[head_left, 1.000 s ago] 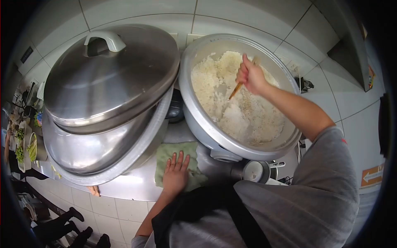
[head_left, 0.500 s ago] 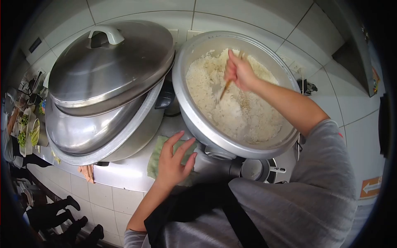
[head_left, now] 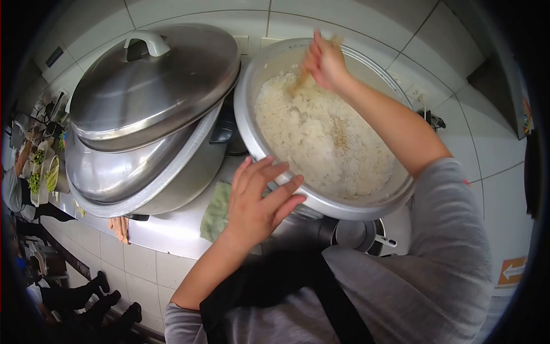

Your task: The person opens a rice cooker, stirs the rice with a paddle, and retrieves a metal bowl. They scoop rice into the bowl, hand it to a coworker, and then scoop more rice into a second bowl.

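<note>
A large metal rice cooker [head_left: 245,123] holds white rice [head_left: 303,146], with a small patch of tan grains [head_left: 342,135] on top. My right hand [head_left: 326,64] is closed around the handle of a wooden paddle [head_left: 297,86] over the far part of the rice; motion blurs the paddle's lower end. At the cooker's near left rim, my left hand [head_left: 258,198] has its fingers apart, fingertips right at the edge, holding nothing. A green cloth [head_left: 216,213] lies on the metal counter beside that hand.
To the left stands another big pot [head_left: 189,180], with a domed metal lid [head_left: 154,86] tilted on it. A small pan [head_left: 355,234] sits close to my body. Trays of greens [head_left: 39,172] and people's legs [head_left: 77,292] show at far left.
My right hand and the paddle have moved up, toward the far side of the cooker. My left hand has risen from over the counter to the cooker's near rim.
</note>
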`<state>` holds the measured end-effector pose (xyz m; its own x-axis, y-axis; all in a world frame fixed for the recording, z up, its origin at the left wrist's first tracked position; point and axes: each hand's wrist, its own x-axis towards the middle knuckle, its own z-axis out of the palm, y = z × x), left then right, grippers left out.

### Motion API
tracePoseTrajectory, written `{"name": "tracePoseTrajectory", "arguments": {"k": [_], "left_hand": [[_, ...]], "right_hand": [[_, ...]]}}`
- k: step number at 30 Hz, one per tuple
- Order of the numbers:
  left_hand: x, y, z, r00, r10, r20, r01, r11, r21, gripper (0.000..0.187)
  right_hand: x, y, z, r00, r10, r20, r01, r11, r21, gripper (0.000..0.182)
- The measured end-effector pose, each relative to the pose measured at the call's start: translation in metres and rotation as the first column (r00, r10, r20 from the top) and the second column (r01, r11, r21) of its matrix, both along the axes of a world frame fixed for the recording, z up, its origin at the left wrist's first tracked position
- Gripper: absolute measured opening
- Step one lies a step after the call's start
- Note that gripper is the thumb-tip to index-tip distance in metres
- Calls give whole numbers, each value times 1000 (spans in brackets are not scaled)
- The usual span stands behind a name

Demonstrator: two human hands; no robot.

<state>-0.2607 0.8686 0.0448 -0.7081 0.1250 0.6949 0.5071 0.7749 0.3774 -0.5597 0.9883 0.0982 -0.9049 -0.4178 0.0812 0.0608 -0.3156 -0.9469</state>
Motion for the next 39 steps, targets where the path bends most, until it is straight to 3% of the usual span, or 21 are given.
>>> {"name": "tracePoseTrajectory", "arguments": {"k": [1,5,7,16,18,19,20,21,22,24,25,26,29,30,31,32,33,34,36,38,39], "left_hand": [[0,2,1,999,40,-29,-40,999,0,36],[4,12,-2,985,174,-8,-170,970,177,36],[5,14,0,987,159,-14,-154,972,179,38],[17,16,-34,986,39,-160,7,961,275,38],[36,6,-90,881,-400,-253,445,882,155,41],[40,14,-94,876,-416,-243,460,872,166,41],[44,26,-97,786,-558,265,542,829,137,40],[47,37,-100,482,-526,701,626,766,144,42],[48,50,-110,459,-537,708,643,750,153,42],[47,84,-141,354,-633,689,396,768,503,65],[45,102,-153,364,-593,718,356,801,481,87],[40,125,-171,184,-602,777,253,793,555,99],[38,174,-196,241,-562,791,156,827,540,100],[36,172,-178,245,-564,789,156,826,542,100],[36,165,-145,65,-627,776,-16,777,630,95],[40,159,-127,-108,-696,710,-207,714,669,93],[44,165,-134,-105,-703,704,-214,707,674,93],[47,173,-138,15,-714,700,-253,675,694,91],[57,173,-133,65,-812,580,-439,499,747,90],[65,163,-136,65,-840,539,-438,461,772,90],[69,156,-139,62,-861,505,-428,435,792,90]], "right_hand": [[-19,-16,6,998,9,-59,-18,988,-153,54],[6,-48,-44,981,-183,-69,182,983,-11,55],[22,-29,-55,992,63,-108,-61,998,21,55],[59,45,-19,995,89,48,-100,948,301,56],[51,41,3,992,129,-15,-121,959,257,56],[60,42,-4,994,109,0,-105,959,261,56],[72,45,-13,989,141,37,-145,957,251,56],[84,52,-20,983,171,67,-183,954,236,56],[94,64,-26,980,195,46,-200,933,300,56],[103,81,-20,976,194,102,-219,877,428,56],[109,86,-16,965,219,143,-261,797,545,56],[116,83,-17,994,101,-49,-51,791,610,56],[106,97,5,993,106,-58,-87,960,266,54],[126,98,-15,977,-76,-200,171,839,516,52],[136,103,-18,977,-74,-202,171,838,519,52],[145,113,-19,997,63,47,-78,758,648,52],[153,113,-15,938,163,307,-339,630,699,51],[152,110,-2,964,93,248,-253,597,761,51],[132,119,36,983,171,68,-178,799,574,47],[76,148,69,643,712,283,-752,657,56,39],[104,143,65,767,581,273,-575,811,-109,48]]}}
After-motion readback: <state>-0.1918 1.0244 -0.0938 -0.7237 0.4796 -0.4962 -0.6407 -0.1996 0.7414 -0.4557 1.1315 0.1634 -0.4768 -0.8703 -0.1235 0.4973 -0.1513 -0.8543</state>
